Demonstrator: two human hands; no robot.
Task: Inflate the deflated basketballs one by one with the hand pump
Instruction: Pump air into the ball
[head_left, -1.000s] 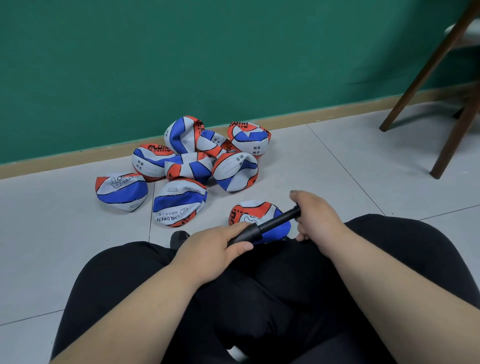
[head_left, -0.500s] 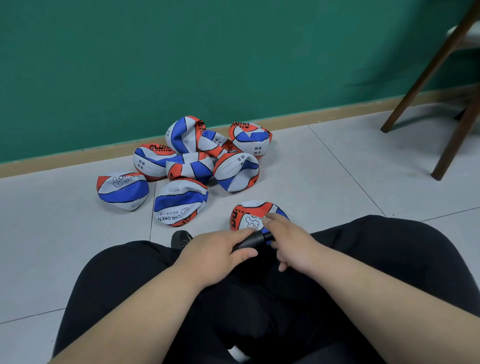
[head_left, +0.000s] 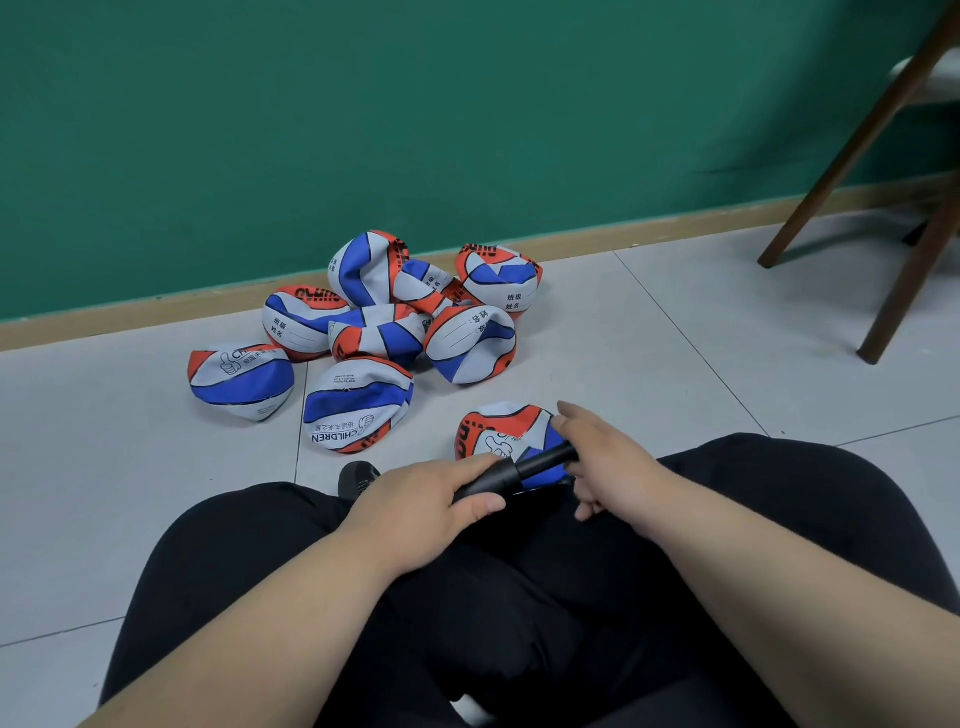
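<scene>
Closest in, your legs (head_left: 519, 597) in black trousers filled the bottom of the view, with both hands over your lap. Your left hand (head_left: 421, 512) was wrapped round the barrel of the hand pump (head_left: 524, 467). Your right hand (head_left: 608, 460) was curled over its handle end, the handle itself hidden under the palm, and a short length of rod showed between the two hands. The pump's long axis ran from lower left up to the right, across your body. Just beyond it, on the floor (head_left: 675, 338) between your knees, lay the nearest ball (head_left: 493, 431), flat and crumpled and closer to your right hand than your left. Whether the needle sat in its valve could not be seen. By my reading, the next stroke turned on holding that axis steady. Farther off, the pile of flat balls (head_left: 389, 322) lay by the green wall (head_left: 363, 104), with a chair (head_left: 883, 171) to the right.
</scene>
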